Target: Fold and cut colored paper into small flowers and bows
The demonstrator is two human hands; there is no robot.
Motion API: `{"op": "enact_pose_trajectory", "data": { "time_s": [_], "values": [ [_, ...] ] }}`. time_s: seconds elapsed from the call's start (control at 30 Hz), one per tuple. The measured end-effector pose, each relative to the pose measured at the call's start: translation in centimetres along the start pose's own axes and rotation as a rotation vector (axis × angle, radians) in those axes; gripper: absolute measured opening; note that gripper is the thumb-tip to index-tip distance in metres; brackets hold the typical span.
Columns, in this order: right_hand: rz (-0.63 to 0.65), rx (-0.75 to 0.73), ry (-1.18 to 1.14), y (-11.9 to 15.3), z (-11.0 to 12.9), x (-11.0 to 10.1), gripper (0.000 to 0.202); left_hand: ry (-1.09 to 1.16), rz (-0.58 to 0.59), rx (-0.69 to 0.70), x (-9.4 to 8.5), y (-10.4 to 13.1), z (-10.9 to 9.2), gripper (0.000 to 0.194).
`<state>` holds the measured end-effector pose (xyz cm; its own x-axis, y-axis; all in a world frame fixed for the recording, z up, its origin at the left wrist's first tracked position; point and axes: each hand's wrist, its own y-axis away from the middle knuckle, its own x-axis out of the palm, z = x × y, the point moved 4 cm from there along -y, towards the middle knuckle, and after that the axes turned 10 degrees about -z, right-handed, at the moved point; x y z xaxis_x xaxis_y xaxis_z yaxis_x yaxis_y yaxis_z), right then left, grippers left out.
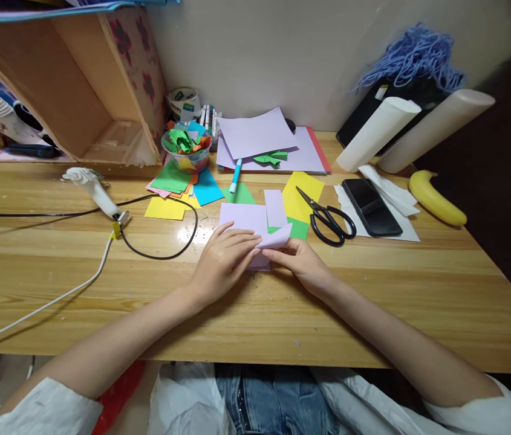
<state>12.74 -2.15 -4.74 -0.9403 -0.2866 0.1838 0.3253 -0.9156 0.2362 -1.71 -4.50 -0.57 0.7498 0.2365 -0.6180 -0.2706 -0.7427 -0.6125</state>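
A sheet of lilac paper [241, 216] lies on the wooden table, its right side curled up and over. My left hand [228, 257] rests flat on the sheet with its fingers stretched out. The raised lilac edge is pinched between the thumb and fingers of my right hand [303, 263]. Just behind, a small lilac strip [276, 208] overlaps green paper [298, 228]. A yellow sheet [303, 193] and black-handled scissors [330, 220] lie to the right, the blades slightly apart. A blue marker [236, 176] stands out behind the lilac sheet.
Coloured paper squares [169, 187] and a tub of paper scraps [187, 148] sit back left. A black cable [164, 257] loops left of my hands. On the right are a phone [372, 206], a banana [436, 198] and white rolls [377, 134]. A stack of lilac sheets [257, 133] lies behind.
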Motion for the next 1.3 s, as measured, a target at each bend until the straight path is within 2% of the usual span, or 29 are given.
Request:
{"op": "enact_pose_trajectory", "data": {
  "time_s": [0.1, 0.2, 0.33, 0.47, 0.53, 0.6, 0.73, 0.9, 1.07, 1.3],
  "values": [
    [-0.036, -0.043, 0.048, 0.0, 0.3, -0.1, 0.026, -0.006, -0.01, 0.007, -0.1, 0.0, 0.1, 0.022],
    [-0.135, -0.121, 0.108, 0.2, 0.8, -0.5, 0.028, -0.011, -0.028, 0.022, -0.3, 0.0, 0.0, 0.023],
    [-0.295, -0.307, 0.203, 1.1, 1.7, -0.6, 0.027, -0.028, -0.078, 0.027, -0.6, 0.1, -0.2, 0.021],
    [-0.423, -0.509, 0.241, 2.2, 2.1, -0.3, 0.042, -0.04, -0.126, -0.019, -0.8, 0.0, -0.4, 0.018],
    [-0.449, -0.619, 0.314, 2.6, 2.2, -0.1, 0.044, -0.046, -0.143, -0.081, -0.9, -0.1, -0.5, 0.015],
    [-0.45, -0.744, 0.458, 2.8, 2.4, 0.2, 0.038, -0.048, -0.145, -0.142, -1.0, -0.1, -0.6, 0.014],
    [-0.374, -0.919, 0.689, 3.0, 2.7, 0.6, 0.027, -0.025, -0.132, -0.169, -0.8, -0.2, -0.9, 0.015],
    [-0.413, -0.925, 0.684, 2.7, 3.0, 0.1, 0.028, -0.035, -0.14, -0.144, -0.7, -0.1, -1.0, 0.015],
    [-0.391, -0.949, 0.665, 2.3, 4.0, 0.2, 0.025, -0.065, -0.162, -0.109, -1.0, -0.1, -1.0, 0.011],
    [-0.384, -0.891, 0.692, 1.3, 6.1, 1.4, 0.013, -0.1, -0.305, -0.111, -2.5, -0.2, -0.8, 0.017]
  ]
}}
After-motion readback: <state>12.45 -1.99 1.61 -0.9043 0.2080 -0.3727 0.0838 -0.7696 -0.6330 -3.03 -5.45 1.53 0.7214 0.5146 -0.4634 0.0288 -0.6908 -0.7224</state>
